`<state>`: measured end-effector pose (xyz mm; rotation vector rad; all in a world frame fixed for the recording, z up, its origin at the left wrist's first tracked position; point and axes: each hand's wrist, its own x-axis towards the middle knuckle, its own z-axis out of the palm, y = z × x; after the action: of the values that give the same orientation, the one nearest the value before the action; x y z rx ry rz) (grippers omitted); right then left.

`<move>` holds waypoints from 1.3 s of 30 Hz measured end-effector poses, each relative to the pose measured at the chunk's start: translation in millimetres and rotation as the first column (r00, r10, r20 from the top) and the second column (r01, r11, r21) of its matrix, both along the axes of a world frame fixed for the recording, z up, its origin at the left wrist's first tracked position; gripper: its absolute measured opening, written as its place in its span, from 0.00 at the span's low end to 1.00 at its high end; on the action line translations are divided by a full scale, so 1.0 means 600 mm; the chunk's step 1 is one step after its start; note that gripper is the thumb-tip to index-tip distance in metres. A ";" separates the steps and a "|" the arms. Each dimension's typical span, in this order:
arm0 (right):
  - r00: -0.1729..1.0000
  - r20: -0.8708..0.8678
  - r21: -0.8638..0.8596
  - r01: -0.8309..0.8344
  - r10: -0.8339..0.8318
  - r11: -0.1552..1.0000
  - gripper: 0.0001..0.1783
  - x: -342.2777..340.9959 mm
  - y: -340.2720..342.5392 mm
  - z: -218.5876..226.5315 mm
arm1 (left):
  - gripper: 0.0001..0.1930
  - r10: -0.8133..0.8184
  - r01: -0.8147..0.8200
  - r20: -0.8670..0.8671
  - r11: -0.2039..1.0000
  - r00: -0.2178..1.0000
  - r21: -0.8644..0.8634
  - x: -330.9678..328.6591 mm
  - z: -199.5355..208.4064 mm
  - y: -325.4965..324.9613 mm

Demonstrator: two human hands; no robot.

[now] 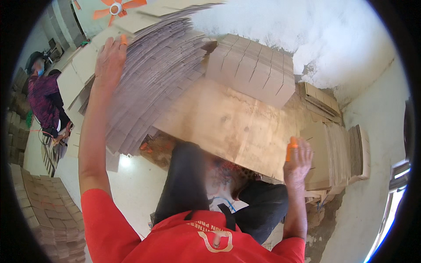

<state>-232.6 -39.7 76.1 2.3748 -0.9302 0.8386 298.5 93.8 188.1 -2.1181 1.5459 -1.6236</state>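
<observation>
My left hand (110, 60) reaches far forward to the upper left, lying on the edge of a tall fanned stack of brown cardboard sheets (153, 74). An orange cover wraps one of its fingertips, and its fingers look stretched out. My right hand (298, 161) is at the right end of a plywood board (228, 118), beside a bundle of upright cardboard pieces (335, 155). Orange also covers a digit on this hand. Its fingers are apart and slightly bent, and I see nothing held in them. The plywood lies across in front of my knees.
A block of slotted cardboard (252, 68) stands at the board's far edge by the wall. More flat cardboard (322, 101) lies at the far right. Stacked cardboard (48, 210) fills the lower left. Another person (46, 96) sits at the left. An orange fan (115, 8) shows at the top.
</observation>
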 end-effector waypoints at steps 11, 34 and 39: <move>0.986 0.004 0.376 -0.154 0.165 0.914 0.14 0.052 0.038 -0.111 | 0.11 0.155 -0.124 -0.553 0.988 0.819 0.092 0.069 -0.042 0.005; 0.712 0.702 0.712 -0.702 -0.029 0.005 0.18 0.409 0.073 -0.234 | 0.30 -0.907 -0.732 -0.125 0.401 -0.402 -0.551 0.033 -0.579 0.385; 0.768 0.551 0.646 -0.640 -0.326 -0.416 0.22 0.481 0.110 -0.230 | 0.30 -0.875 -0.742 -0.081 0.450 -0.477 -0.497 0.059 -0.591 0.404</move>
<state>55.9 26.5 -61.7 4.0773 -2.3951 1.1347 334.2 336.2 -166.3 0.9802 0.0195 -0.5012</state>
